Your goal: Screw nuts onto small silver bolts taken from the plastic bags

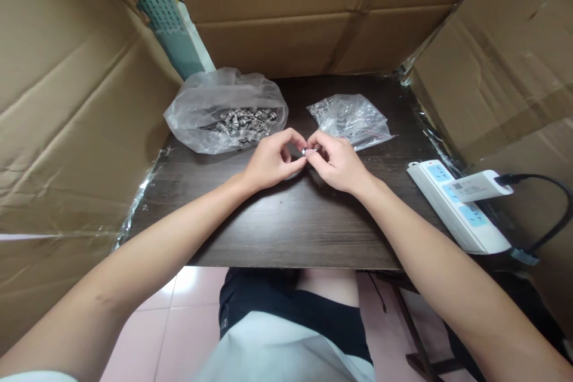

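A small shiny metal part (305,151) sits between the fingertips of both my hands above the table. My left hand (274,158) pinches it from the left with thumb and index finger. From the other side my right hand (336,160) grips it too, finger and thumb closed. The part's exact kind is too small to make out and partly hidden by the fingertips. Behind my left hand lies an open clear plastic bag (197,113) with many metal fittings (250,121) inside. Just beyond my right hand rests a flatter clear bag (353,116) of small metal pieces.
Cardboard walls (313,42) enclose the dark wooden table (286,227) at the back and both sides. On the right lies a white power strip (461,209) with a white adapter (481,186) and black cable (555,182). A teal perforated panel (165,18) shows through a gap at back left.
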The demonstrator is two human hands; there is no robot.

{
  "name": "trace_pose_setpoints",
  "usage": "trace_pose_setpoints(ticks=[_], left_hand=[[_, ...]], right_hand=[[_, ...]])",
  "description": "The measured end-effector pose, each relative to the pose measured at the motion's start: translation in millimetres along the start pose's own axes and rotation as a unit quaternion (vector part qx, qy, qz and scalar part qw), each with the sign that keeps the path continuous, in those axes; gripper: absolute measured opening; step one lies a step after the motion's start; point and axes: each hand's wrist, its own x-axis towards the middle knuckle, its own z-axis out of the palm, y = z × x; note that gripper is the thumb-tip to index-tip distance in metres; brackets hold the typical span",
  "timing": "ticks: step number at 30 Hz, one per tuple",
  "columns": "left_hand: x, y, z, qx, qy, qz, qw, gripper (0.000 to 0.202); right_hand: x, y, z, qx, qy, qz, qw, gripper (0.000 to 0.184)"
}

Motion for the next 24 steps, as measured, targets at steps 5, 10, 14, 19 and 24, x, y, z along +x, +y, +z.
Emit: trace_pose_setpoints(ticks=[5, 10, 14, 19, 24], left_hand=[[0.2, 1.2, -0.2, -0.003, 0.004, 0.000, 1.000, 0.016], [-0.1, 1.3, -0.8, -0.003, 0.001, -0.003, 1.000, 0.017], [-0.3, 1.1, -0.8, 0.002, -0.002, 0.004, 1.000, 0.016], [-0.3, 1.3, -0.6, -0.004, 0.002, 0.000, 1.000, 0.016], [-0.5, 0.1, -0.4, -0.006, -0.002, 0.002, 1.000, 0.015]], right_hand=[[0.7, -0.2, 0.0, -0.014, -0.010, 0.012, 1.000, 0.035], [0.0, -2.0, -1.7, 0.012, 0.000, 0.008, 1.000, 0.015], [0.4, 0.2, -0.4, -0.010, -0.003, 0.005, 1.000, 0.024], [0.9, 0.7, 0.5, -0.011, -0.011, 0.011, 1.000, 0.038], [0.3, -2.5, -1.4, -0.006, -0.013, 0.021, 1.000, 0.026]])
